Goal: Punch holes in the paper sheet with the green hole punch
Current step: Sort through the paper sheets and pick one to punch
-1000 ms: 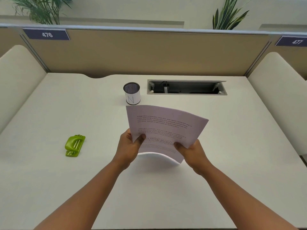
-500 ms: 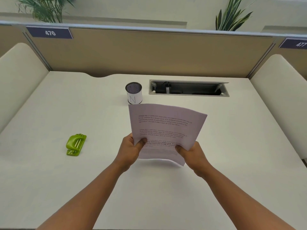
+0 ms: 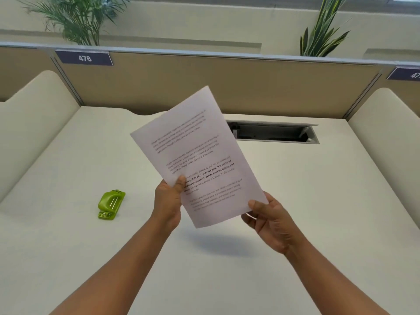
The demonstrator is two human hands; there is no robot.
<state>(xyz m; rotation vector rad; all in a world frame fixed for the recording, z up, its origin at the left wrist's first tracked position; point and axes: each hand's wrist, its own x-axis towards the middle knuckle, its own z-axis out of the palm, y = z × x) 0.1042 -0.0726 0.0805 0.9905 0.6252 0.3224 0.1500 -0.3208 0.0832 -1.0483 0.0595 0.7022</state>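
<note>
The right number plate (image 3: 406,74) is cut off by the picture's edge

An open-plan office: a white desk (image 3: 295,201) fenced by tan partition panels (image 3: 250,87), a numbered plate "476" (image 3: 84,58), a recessed cable tray (image 3: 275,132) near its far edge.

The blue plate (image 3: 84,58) on the partition reads "476" — the paper sheet (image 3: 200,155) carries printed text, its bold line partly legible: "Defined by a slower pace"
</note>
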